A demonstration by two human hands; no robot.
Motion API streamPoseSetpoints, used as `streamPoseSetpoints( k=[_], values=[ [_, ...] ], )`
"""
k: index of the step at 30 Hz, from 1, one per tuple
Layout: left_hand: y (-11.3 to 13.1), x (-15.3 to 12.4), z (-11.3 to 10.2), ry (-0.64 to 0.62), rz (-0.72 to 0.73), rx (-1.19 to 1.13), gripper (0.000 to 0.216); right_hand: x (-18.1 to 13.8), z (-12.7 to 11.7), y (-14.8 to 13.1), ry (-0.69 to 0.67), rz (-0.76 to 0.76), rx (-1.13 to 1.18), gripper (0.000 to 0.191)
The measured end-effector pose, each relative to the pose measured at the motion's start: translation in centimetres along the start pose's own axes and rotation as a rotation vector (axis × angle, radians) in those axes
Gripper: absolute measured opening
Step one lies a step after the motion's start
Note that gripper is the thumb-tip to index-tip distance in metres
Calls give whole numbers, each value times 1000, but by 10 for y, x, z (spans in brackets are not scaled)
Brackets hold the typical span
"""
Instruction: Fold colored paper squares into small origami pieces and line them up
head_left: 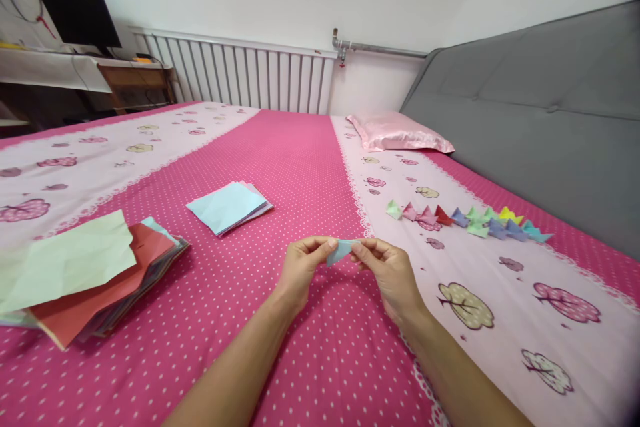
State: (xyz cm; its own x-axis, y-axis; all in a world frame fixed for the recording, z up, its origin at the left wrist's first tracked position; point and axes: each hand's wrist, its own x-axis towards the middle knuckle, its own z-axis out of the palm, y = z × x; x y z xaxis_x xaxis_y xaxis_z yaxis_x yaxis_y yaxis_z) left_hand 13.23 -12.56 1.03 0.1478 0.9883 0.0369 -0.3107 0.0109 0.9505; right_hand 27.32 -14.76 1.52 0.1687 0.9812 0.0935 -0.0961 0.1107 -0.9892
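Note:
A small folded piece of light blue paper (341,251) is stretched between my two hands, above the pink dotted bedspread (300,167). My left hand (303,267) pinches its left end between thumb and fingers. At the other end, my right hand (387,270) grips the paper the same way. Part of the paper is hidden behind my thumbs. To the right lies a cluster of small folded paper boats (477,229) in green, pink, red, purple, yellow and blue.
A stack of light blue and pink paper squares (227,207) lies left of my hands. Nearer on the left is a bigger pile of coloured sheets (75,257). Farther off are a pink pillow (397,130), a grey headboard (530,87) and a radiator (240,70).

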Motion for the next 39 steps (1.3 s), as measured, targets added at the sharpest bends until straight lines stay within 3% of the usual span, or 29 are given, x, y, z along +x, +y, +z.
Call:
streamPoseSetpoints(
  k=[12, 21, 25, 34, 39],
  values=[
    [6, -2, 2, -84, 6, 25, 17, 4, -5, 1, -20, -20, 10, 17],
    [3, 0, 0, -57, 18, 56, 17, -1, 2, 0, -161, 35, 101, 25],
    [6, -1, 1, -46, 13, 57, 17, -1, 2, 0, -122, -5, 47, 18],
    [6, -2, 3, -45, 2, 38, 17, 1, -2, 0, -67, -14, -45, 20],
    [2, 0, 1, -51, -47, -27, 17, 0, 0, -1, -108, -28, -16, 20]
  ],
)
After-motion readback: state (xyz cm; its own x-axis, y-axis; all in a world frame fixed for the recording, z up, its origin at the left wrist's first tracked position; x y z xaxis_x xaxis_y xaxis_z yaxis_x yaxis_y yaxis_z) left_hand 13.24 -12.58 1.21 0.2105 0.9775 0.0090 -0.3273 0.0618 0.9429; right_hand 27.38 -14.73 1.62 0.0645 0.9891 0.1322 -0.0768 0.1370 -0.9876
